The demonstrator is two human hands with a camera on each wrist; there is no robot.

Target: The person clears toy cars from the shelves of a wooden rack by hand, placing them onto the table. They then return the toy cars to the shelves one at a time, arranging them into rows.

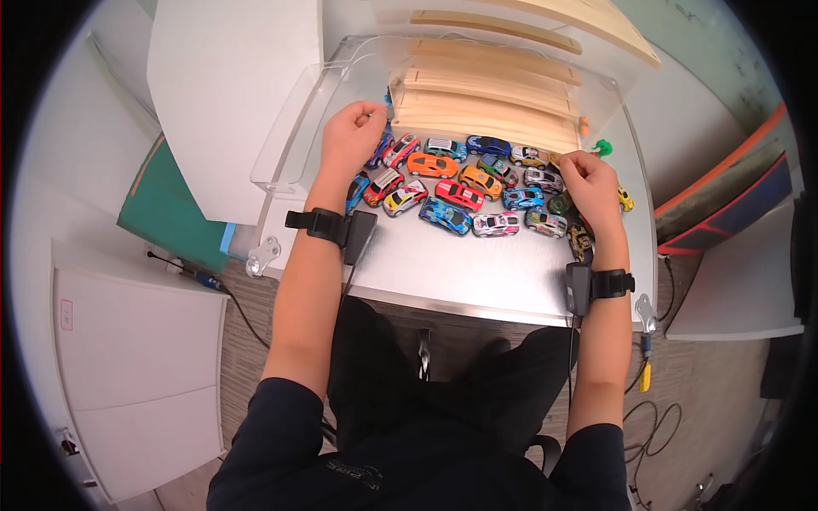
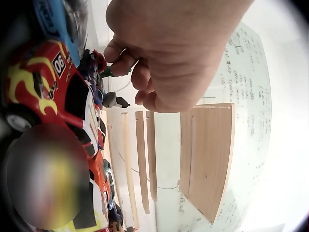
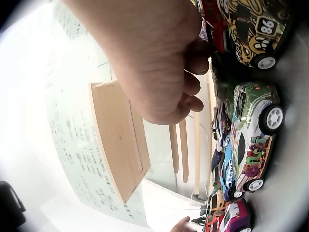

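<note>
Several small toy cars, among them an orange car [image 1: 432,165], a red car [image 1: 458,195] and a blue car [image 1: 446,215], are grouped on a silvery table. My left hand [image 1: 352,136] hovers over the left end of the group, fingers loosely curled and nothing seen between them. Below it in the left wrist view is a red and yellow car [image 2: 36,72] marked 06. At the right end my right hand [image 1: 590,187] hangs likewise with loosely curled fingers. A black and gold car [image 3: 246,29] marked 86 and a multicoloured car [image 3: 251,130] lie beneath it.
Behind the cars rises a stepped wooden rack [image 1: 486,85]. A clear plastic bin [image 1: 294,111] stands at the table's left side. Near the right hand is a small green object [image 1: 602,148]. The table's front edge [image 1: 443,310] is close to the person's legs.
</note>
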